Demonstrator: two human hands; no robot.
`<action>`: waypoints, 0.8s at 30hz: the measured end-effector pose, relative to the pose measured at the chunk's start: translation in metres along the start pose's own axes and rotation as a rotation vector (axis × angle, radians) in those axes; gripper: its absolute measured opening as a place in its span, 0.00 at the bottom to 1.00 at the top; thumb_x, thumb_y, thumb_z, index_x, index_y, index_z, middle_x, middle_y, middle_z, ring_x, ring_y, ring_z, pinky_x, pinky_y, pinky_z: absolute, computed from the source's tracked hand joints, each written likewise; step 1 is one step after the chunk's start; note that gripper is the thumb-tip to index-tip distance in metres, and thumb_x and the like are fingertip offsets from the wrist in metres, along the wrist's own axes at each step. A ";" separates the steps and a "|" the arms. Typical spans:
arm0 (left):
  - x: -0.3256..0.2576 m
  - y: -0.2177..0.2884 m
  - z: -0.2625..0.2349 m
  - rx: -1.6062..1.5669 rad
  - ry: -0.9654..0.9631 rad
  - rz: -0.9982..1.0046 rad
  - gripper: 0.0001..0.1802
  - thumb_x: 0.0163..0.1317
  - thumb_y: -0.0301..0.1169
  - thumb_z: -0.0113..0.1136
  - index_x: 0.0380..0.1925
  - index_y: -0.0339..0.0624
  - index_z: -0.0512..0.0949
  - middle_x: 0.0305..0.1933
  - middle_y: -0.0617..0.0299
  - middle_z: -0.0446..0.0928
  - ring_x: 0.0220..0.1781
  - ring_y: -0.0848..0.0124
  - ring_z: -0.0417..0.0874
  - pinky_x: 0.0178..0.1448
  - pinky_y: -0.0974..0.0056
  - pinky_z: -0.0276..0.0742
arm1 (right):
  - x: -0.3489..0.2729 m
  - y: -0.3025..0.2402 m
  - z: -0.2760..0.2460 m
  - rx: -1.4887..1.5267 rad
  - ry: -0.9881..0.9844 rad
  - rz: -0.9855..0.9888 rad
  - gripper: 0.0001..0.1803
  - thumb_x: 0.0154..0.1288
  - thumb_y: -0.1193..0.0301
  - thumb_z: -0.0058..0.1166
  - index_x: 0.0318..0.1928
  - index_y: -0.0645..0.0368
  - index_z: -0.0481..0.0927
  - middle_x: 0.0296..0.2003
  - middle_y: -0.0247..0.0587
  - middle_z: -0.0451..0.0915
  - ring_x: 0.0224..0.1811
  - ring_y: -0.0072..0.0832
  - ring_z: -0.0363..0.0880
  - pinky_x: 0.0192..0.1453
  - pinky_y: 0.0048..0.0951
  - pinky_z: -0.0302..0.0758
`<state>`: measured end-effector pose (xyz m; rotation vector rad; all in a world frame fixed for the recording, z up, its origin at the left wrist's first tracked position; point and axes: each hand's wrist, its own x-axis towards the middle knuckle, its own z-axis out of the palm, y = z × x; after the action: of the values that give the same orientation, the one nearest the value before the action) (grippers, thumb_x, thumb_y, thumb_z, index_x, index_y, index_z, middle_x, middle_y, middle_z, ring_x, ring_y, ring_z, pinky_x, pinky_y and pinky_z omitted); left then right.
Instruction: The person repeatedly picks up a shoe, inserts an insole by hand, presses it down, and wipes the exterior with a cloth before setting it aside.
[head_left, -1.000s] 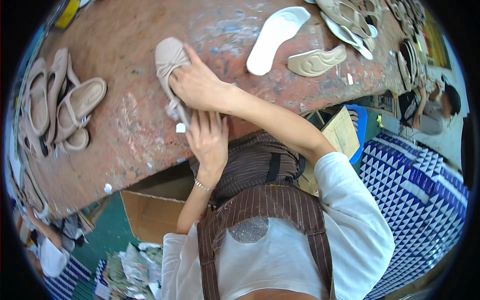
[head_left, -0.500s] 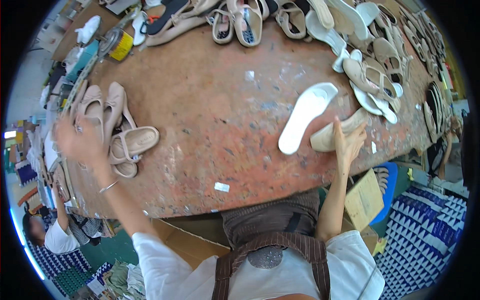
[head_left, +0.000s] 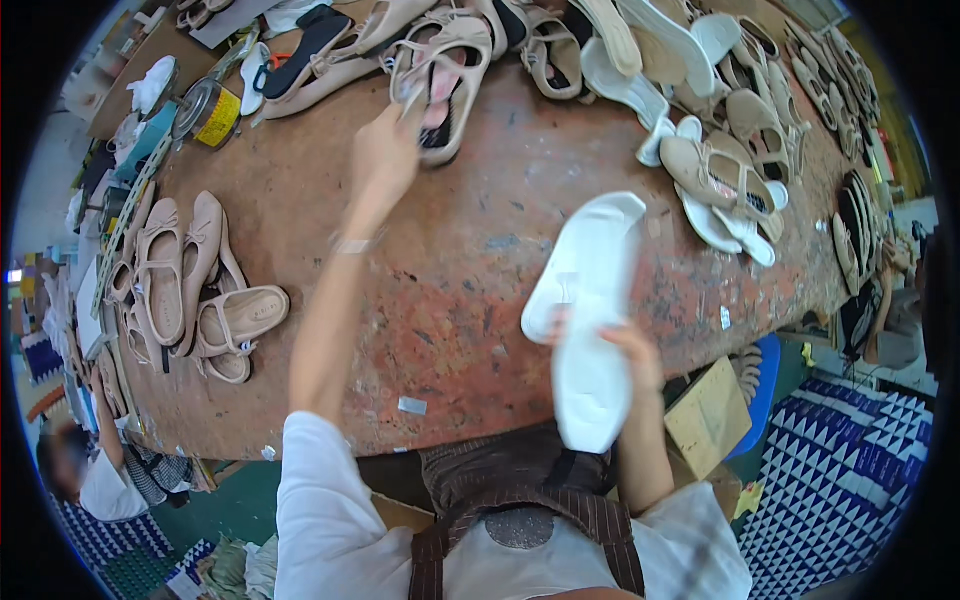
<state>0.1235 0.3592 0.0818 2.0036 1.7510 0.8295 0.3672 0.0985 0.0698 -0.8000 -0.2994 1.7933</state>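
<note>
Left hand [head_left: 385,155] is meeting a shoe [head_left: 445,90]; right hand [head_left: 642,362] is holding a white insole [head_left: 592,392].
Left fingers are curling beside the shoe at the tabletop's [head_left: 470,300] far edge, grip blurring: cannot tell. Right fingers are pinching the insole, which is overhanging the near edge and overlapping a second insole [head_left: 568,258].

The white insole [head_left: 592,390] you hold looks like smooth plastic with a soft sheen. The beige shoe [head_left: 462,36] ahead of you resembles matt leather. Your counter [head_left: 440,330] is rough and scuffed; your apron [head_left: 580,500] and shirt [head_left: 322,490] are matt cloth; the tin [head_left: 193,108] is shiny metal.
</note>
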 end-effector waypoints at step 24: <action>-0.368 -0.058 -0.045 -0.298 0.336 -0.473 0.32 0.50 0.35 0.80 0.53 0.31 0.79 0.41 0.58 0.71 0.35 0.71 0.80 0.38 0.67 0.80 | 0.018 0.118 0.065 -1.799 -0.677 -0.776 0.13 0.51 0.76 0.61 0.39 0.59 0.87 0.50 0.42 0.82 0.54 0.39 0.77 0.59 0.40 0.74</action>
<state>0.0267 0.0044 0.0088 1.2401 2.0189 1.2166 0.2344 0.0829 0.0457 -0.8957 -2.4467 0.5756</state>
